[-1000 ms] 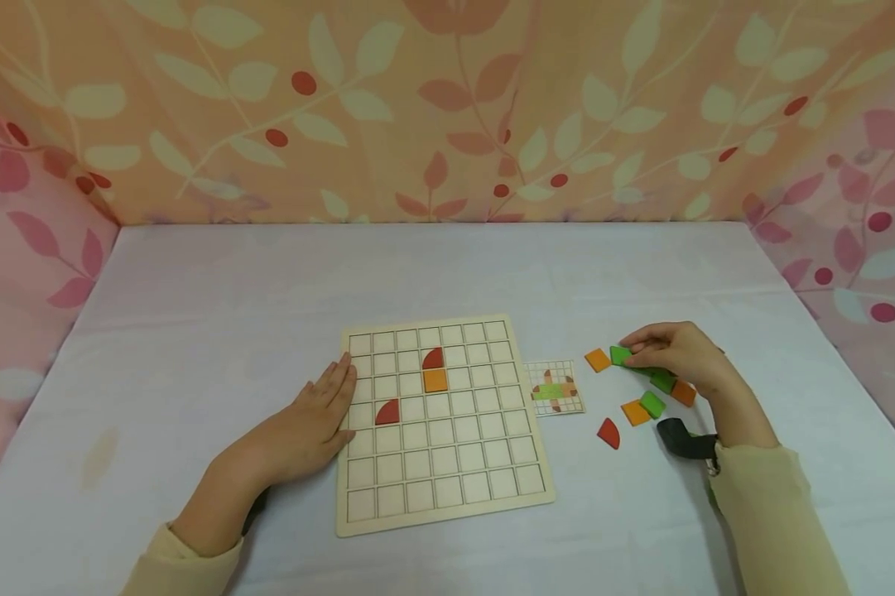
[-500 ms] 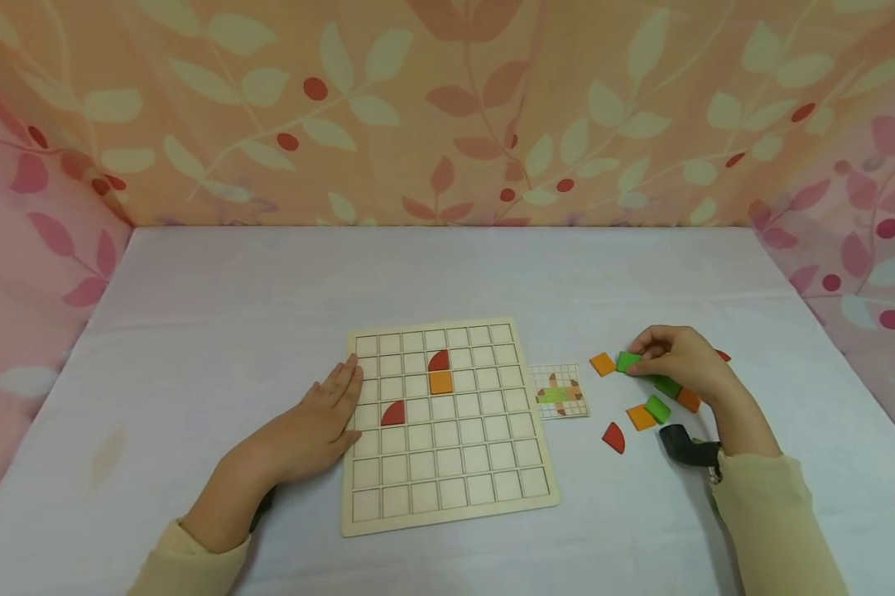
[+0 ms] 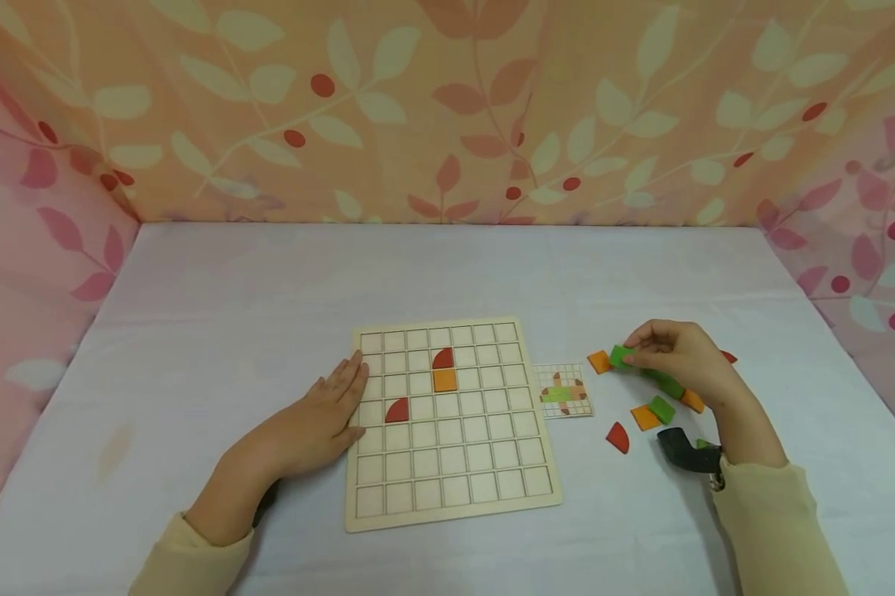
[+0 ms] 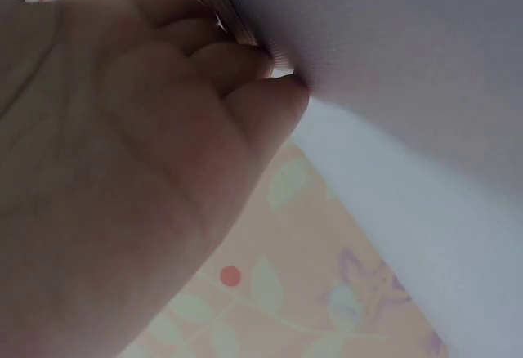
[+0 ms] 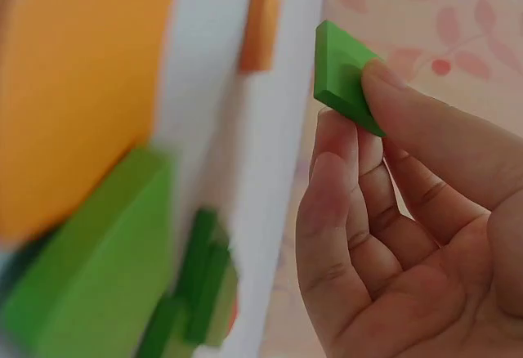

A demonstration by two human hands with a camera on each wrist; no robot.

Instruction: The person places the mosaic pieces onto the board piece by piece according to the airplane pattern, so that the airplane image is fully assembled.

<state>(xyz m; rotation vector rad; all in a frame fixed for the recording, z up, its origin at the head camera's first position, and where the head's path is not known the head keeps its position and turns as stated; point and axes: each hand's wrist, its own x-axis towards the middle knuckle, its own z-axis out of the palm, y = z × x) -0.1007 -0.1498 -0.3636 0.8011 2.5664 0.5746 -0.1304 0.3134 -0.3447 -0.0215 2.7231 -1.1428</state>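
My right hand (image 3: 678,356) pinches a green square tile (image 5: 343,72) between thumb and fingers; in the right wrist view the tile is held up off the table. Below it lie more green tiles (image 3: 668,384), partly hidden by the hand. My left hand (image 3: 309,426) lies against the left edge of the wooden grid board (image 3: 477,455), fingers extended and touching it. On the board sit two red quarter-circle tiles, one (image 3: 443,358) above an orange square tile (image 3: 445,380), the other (image 3: 397,410) lower left.
A small pattern card (image 3: 566,406) lies against the board's right side. Loose pieces are scattered to the right, among them an orange tile (image 3: 599,362), another orange tile (image 3: 645,417) and a red quarter-circle (image 3: 618,437). Floral cloth (image 3: 387,108) hangs behind the white table.
The green tile has risen off the table in my right hand and tilted. My left hand stays at the board's edge. The whole head view has shifted slightly.
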